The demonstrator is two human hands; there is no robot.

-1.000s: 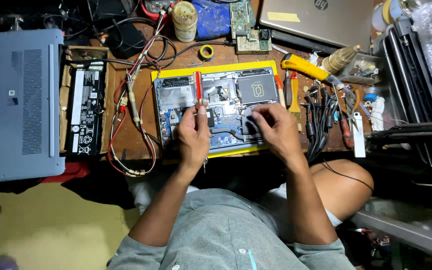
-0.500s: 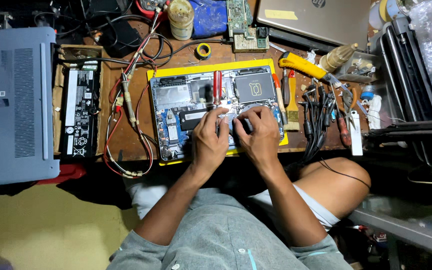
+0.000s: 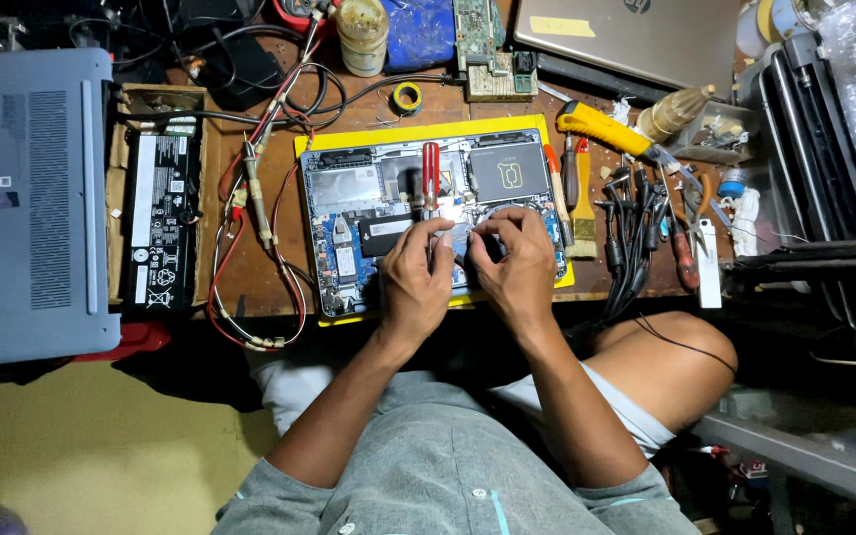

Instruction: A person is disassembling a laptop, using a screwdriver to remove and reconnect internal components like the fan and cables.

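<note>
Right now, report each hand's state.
Left hand: fingers curled on the opened laptop's grey-blue circuit board; any hold cannot be told.
Right hand: same.

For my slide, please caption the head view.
Both hands, left hand and right hand, work inside an opened laptop.

Left hand [image 3: 414, 277] and right hand [image 3: 519, 263] close together, fingers curled, forearms converging.

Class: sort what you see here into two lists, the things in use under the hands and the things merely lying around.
In use:
left hand
right hand
opened laptop base with exposed circuit board
red-handled screwdriver

Lying about:
grey laptop cover
black rectangular battery
yellow-handled utility knife
small yellow tape roll
</note>
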